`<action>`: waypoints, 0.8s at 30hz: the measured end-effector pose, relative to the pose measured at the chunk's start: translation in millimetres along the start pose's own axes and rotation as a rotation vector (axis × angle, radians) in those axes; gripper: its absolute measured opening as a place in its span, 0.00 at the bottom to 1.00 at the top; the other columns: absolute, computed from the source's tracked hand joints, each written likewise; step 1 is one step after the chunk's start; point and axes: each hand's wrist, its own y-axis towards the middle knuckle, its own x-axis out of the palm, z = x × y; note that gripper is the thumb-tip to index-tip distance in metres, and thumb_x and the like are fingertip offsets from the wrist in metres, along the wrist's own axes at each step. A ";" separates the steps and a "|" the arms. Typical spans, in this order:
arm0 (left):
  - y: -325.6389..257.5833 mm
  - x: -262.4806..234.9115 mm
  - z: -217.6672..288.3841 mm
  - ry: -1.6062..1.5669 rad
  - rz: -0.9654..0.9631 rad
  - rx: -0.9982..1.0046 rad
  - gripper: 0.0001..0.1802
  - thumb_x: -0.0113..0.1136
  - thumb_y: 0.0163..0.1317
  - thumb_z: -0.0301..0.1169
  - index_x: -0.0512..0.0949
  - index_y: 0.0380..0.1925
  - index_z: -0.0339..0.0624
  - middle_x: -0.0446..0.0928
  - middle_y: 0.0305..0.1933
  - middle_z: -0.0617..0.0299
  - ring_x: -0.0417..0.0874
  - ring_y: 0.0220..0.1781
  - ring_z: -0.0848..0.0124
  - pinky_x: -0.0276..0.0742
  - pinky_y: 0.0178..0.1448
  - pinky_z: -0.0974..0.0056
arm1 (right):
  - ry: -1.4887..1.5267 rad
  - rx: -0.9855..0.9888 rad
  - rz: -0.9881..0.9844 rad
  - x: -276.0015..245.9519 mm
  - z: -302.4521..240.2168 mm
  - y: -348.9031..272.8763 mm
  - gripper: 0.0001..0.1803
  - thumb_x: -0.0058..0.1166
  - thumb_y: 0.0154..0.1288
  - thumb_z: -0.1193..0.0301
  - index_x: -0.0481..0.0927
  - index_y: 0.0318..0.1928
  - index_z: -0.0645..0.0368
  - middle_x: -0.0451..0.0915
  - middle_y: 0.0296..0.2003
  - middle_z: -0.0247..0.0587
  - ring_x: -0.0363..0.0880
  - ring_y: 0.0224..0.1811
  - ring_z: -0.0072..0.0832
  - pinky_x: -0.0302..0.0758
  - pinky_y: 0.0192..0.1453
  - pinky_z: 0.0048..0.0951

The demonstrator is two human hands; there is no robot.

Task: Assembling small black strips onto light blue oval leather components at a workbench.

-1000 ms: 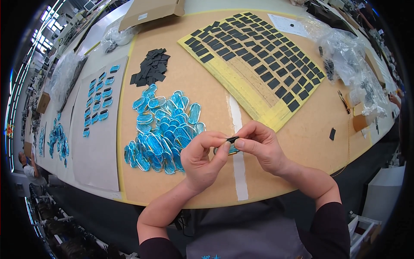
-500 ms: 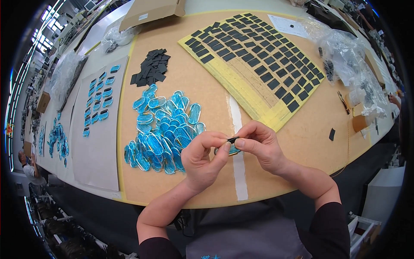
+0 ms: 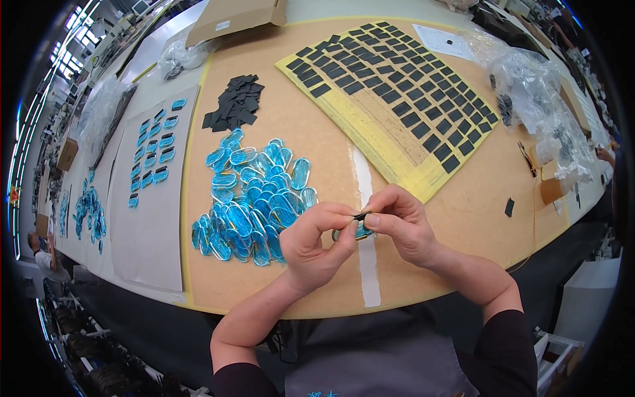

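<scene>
Centre, our left hand (image 3: 319, 239) and right hand (image 3: 405, 226) have their grip clamped on a glossy blue oval (image 3: 362, 231). A cardboard box (image 3: 239, 16) sits upper left.

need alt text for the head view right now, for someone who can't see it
A person's left hand and right hand hold a black piece and blue oval together over a tan table. Left of them lie a heap of blue ovals and a black pile; beyond, to the right, a yellow-edged board bears rows of black pieces.
</scene>
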 end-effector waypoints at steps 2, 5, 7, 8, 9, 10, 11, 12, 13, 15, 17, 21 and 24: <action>-0.2 -0.4 0.1 0.001 -0.001 0.002 0.10 0.59 0.56 0.12 0.75 0.36 0.34 0.79 0.42 0.51 0.81 0.42 0.68 0.77 0.45 0.68 | 0.002 -0.011 -0.006 -0.4 1.5 -0.2 0.06 0.56 0.63 0.78 0.75 0.39 0.58 0.79 0.36 0.33 0.77 0.39 0.17 0.73 0.46 0.22; 0.2 1.4 -0.2 0.016 -0.003 0.005 0.10 0.59 0.56 0.12 0.75 0.35 0.34 0.79 0.42 0.51 0.81 0.42 0.68 0.77 0.44 0.68 | -0.019 -0.023 -0.019 -0.6 0.7 -0.1 0.06 0.57 0.63 0.79 0.75 0.39 0.58 0.80 0.36 0.33 0.77 0.38 0.16 0.74 0.45 0.20; 1.3 3.4 -3.1 0.016 0.069 0.045 0.09 0.63 0.54 0.15 0.77 0.33 0.35 0.81 0.37 0.55 0.79 0.32 0.76 0.74 0.34 0.73 | -0.041 -0.022 -0.029 -1.0 0.4 1.1 0.06 0.57 0.64 0.79 0.75 0.39 0.59 0.80 0.36 0.33 0.78 0.38 0.16 0.74 0.44 0.20; 0.8 2.7 -3.6 0.015 0.068 0.045 0.09 0.63 0.54 0.15 0.77 0.33 0.35 0.81 0.37 0.55 0.79 0.32 0.76 0.74 0.34 0.73 | -0.049 -0.010 -0.030 -1.5 0.0 1.6 0.06 0.57 0.64 0.80 0.75 0.40 0.59 0.80 0.36 0.34 0.78 0.38 0.16 0.74 0.44 0.19; -0.2 1.4 -3.7 -0.001 0.048 0.023 0.09 0.61 0.54 0.13 0.76 0.34 0.35 0.80 0.38 0.54 0.80 0.36 0.73 0.75 0.39 0.71 | -0.057 0.001 -0.032 -1.8 -0.3 1.8 0.07 0.58 0.63 0.80 0.75 0.40 0.59 0.80 0.36 0.34 0.78 0.38 0.15 0.75 0.43 0.19; -1.3 0.6 -3.6 -0.018 0.027 0.000 0.10 0.59 0.55 0.11 0.75 0.35 0.34 0.79 0.40 0.52 0.80 0.40 0.69 0.77 0.43 0.69 | -0.058 0.001 -0.032 -1.3 -1.3 1.6 0.07 0.58 0.63 0.80 0.75 0.40 0.59 0.80 0.36 0.34 0.78 0.38 0.15 0.75 0.43 0.19; -1.3 0.2 -2.6 -0.016 0.029 0.003 0.10 0.59 0.55 0.11 0.75 0.35 0.34 0.79 0.40 0.52 0.80 0.40 0.69 0.77 0.43 0.69 | -0.082 0.004 -0.024 0.0 -3.5 2.5 0.07 0.59 0.63 0.80 0.76 0.39 0.60 0.80 0.35 0.31 0.76 0.37 0.14 0.73 0.41 0.18; -1.2 -0.3 -0.8 0.000 0.018 0.002 0.10 0.59 0.55 0.11 0.75 0.34 0.34 0.79 0.40 0.52 0.80 0.39 0.70 0.76 0.42 0.69 | -0.106 0.007 -0.016 1.1 -5.3 3.4 0.07 0.61 0.62 0.79 0.77 0.39 0.60 0.79 0.33 0.29 0.75 0.35 0.12 0.71 0.40 0.16; -0.7 -1.0 0.5 0.017 0.007 0.001 0.10 0.59 0.54 0.11 0.75 0.34 0.34 0.79 0.39 0.52 0.80 0.39 0.70 0.76 0.42 0.69 | -0.106 0.004 -0.020 1.5 -6.7 4.0 0.07 0.61 0.62 0.79 0.77 0.39 0.60 0.79 0.33 0.29 0.75 0.35 0.12 0.71 0.40 0.16; 0.2 -0.3 -0.7 0.017 0.011 0.004 0.10 0.59 0.54 0.11 0.75 0.34 0.34 0.79 0.39 0.52 0.80 0.38 0.70 0.76 0.41 0.69 | -0.133 0.025 -0.006 0.4 -7.4 3.5 0.07 0.62 0.61 0.79 0.78 0.39 0.61 0.80 0.34 0.30 0.76 0.36 0.12 0.72 0.40 0.16; 0.9 -0.7 -2.1 0.017 0.013 0.009 0.10 0.60 0.54 0.11 0.75 0.34 0.34 0.79 0.39 0.52 0.80 0.38 0.70 0.76 0.41 0.69 | -0.124 0.033 -0.013 0.1 -8.5 5.0 0.07 0.62 0.61 0.79 0.78 0.39 0.61 0.80 0.34 0.30 0.76 0.36 0.13 0.72 0.41 0.17; 3.6 -0.3 -0.9 0.019 0.004 0.011 0.10 0.60 0.54 0.11 0.75 0.34 0.34 0.79 0.39 0.52 0.80 0.38 0.70 0.76 0.41 0.69 | -0.115 0.008 -0.032 -1.9 -9.8 6.0 0.07 0.61 0.61 0.80 0.78 0.39 0.61 0.80 0.35 0.31 0.77 0.37 0.14 0.74 0.42 0.18; 6.9 2.5 0.6 0.014 -0.010 0.034 0.10 0.60 0.54 0.11 0.75 0.34 0.34 0.79 0.39 0.52 0.81 0.39 0.70 0.77 0.41 0.69 | -0.074 0.007 -0.032 -2.0 -14.3 3.0 0.06 0.60 0.62 0.80 0.78 0.40 0.62 0.80 0.35 0.32 0.78 0.38 0.15 0.75 0.43 0.19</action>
